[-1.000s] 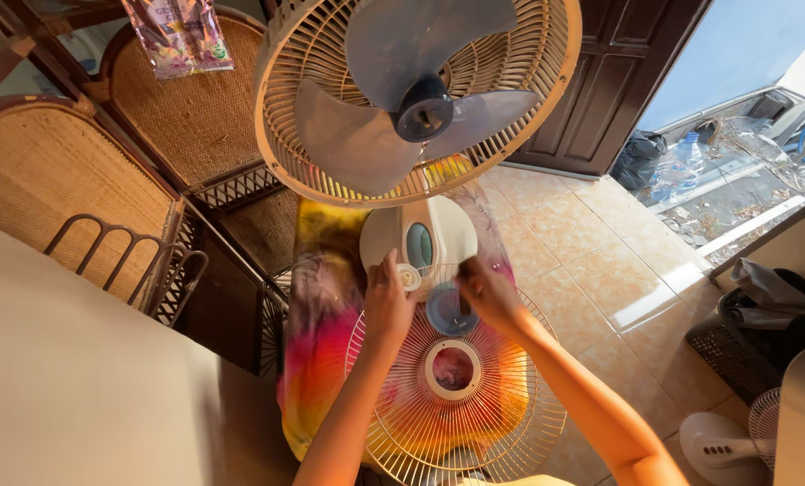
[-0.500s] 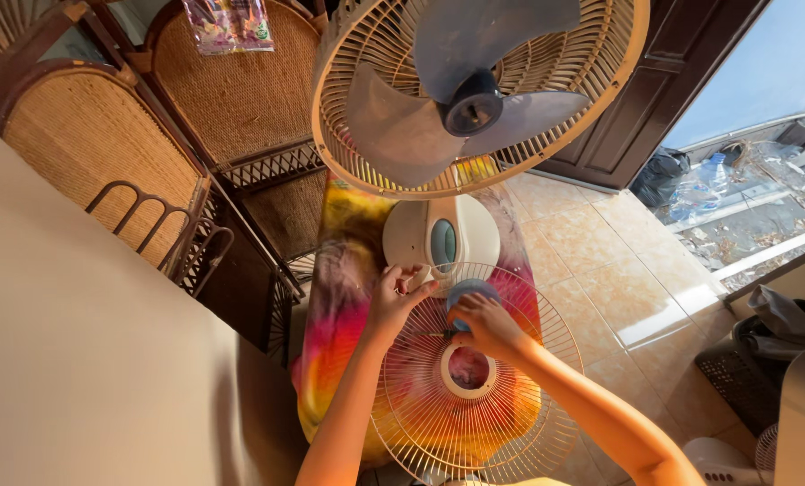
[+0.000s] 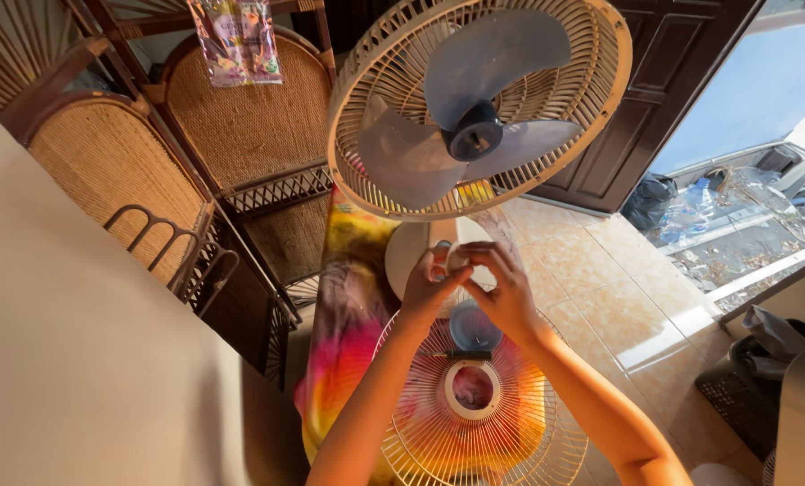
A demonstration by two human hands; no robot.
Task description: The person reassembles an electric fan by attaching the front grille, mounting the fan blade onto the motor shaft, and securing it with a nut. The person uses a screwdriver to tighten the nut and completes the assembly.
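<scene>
Above and beyond my hands stands the biggest thing I see, the fan head [image 3: 479, 103]: a cream rear guard with grey-blue blades and a dark hub, open at the front. To the left of my hands sit two woven cane chairs [image 3: 231, 108] with dark frames, and a pale wall takes up the near left. Under my hands lies a tie-dyed cloth [image 3: 348, 306] in yellow, pink and purple, draped over whatever carries the fan; I cannot tell what that is. Resting flat on the cloth, just below my hands, is the loose wire front guard [image 3: 483, 423], its white centre ring nearer to me than my fingers. The cream fan base [image 3: 402, 256] peeks out behind my hands, mostly covered by them. A round blue cap [image 3: 473, 326] lies on the wire guard directly beneath my right hand. My left hand [image 3: 429, 286] and right hand [image 3: 508, 290] meet, fingertips pinched together on a small pale knob [image 3: 457, 259] between them; both grip it, though most of it is hidden by my fingers. Tiled floor spreads to the right.
</scene>
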